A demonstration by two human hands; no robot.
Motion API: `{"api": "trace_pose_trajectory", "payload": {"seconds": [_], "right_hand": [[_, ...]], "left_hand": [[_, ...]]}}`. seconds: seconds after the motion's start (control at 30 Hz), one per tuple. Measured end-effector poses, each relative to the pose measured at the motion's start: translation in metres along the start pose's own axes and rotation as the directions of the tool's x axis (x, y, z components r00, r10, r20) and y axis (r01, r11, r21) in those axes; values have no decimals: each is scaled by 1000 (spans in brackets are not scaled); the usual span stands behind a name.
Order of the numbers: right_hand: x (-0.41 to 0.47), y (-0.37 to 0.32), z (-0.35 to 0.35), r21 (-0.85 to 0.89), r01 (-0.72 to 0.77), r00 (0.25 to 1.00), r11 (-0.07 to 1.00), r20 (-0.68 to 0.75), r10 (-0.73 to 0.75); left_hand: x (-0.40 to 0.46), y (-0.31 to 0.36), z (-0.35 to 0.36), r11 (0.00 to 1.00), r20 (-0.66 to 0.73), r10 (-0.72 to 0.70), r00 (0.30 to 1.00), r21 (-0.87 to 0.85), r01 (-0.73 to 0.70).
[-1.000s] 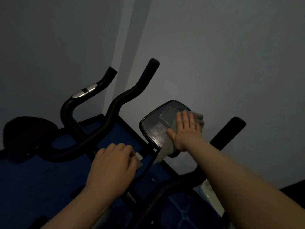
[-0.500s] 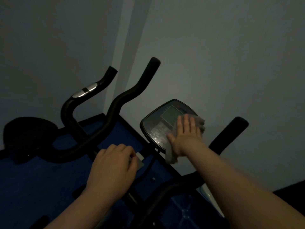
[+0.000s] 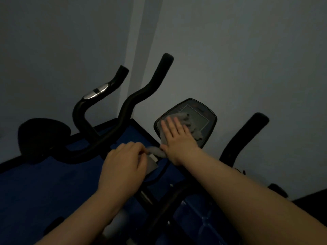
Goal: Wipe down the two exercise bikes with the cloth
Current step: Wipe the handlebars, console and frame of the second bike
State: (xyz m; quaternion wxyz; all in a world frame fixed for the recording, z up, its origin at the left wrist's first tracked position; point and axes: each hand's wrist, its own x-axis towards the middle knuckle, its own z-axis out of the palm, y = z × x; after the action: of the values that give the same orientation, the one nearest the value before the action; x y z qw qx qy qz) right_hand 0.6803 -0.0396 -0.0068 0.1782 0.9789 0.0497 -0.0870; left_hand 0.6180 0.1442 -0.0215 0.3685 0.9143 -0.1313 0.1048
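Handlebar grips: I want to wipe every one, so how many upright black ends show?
3: one far left, one mid-left, one right of the console. More may be hidden behind the arms.

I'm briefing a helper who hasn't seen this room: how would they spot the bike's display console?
Start at the near exercise bike, whose handlebar rises toward the wall. The console sits between its two grips, under the right hand pressing the cloth. It is the only flat, rounded panel with a screen.
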Motion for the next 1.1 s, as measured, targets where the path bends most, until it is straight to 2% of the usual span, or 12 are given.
{"api": "trace_pose_trajectory", "payload": {"seconds": [0.07,0.2,0.37,0.5,0.57,0.7,0.9,1.1], "right_hand": [[-17,15,2,-31,0,1000,1000,31,0],[-26,18,-8,43,-88,994,995,64,85],[-29,-10,-19,184,-210,971,960,-78,228],[-43,-10,-43,410,-288,936,865,-69,344],[-59,-10,-49,521,-243,931,818,-113,348],[-103,-14,-57,607,-79,904,791,-292,314],[-184,-13,-46,618,112,842,778,-476,256],[-282,19,-18,563,157,839,811,-510,191]], "left_hand": [[0,0,0,1000,4,3,1000,-5,-3],[-1,0,1,1000,-7,-1,1000,-4,1],[-4,-2,-2,999,-23,38,999,-35,-39],[-5,1,-6,997,-24,51,998,-56,-53],[-8,2,-10,994,-19,39,999,-102,-41],[-24,11,-26,982,-62,13,998,-187,-25],[-63,55,-33,974,-114,70,991,-208,-93],[-115,126,-8,951,-107,174,979,-241,-195]]}}
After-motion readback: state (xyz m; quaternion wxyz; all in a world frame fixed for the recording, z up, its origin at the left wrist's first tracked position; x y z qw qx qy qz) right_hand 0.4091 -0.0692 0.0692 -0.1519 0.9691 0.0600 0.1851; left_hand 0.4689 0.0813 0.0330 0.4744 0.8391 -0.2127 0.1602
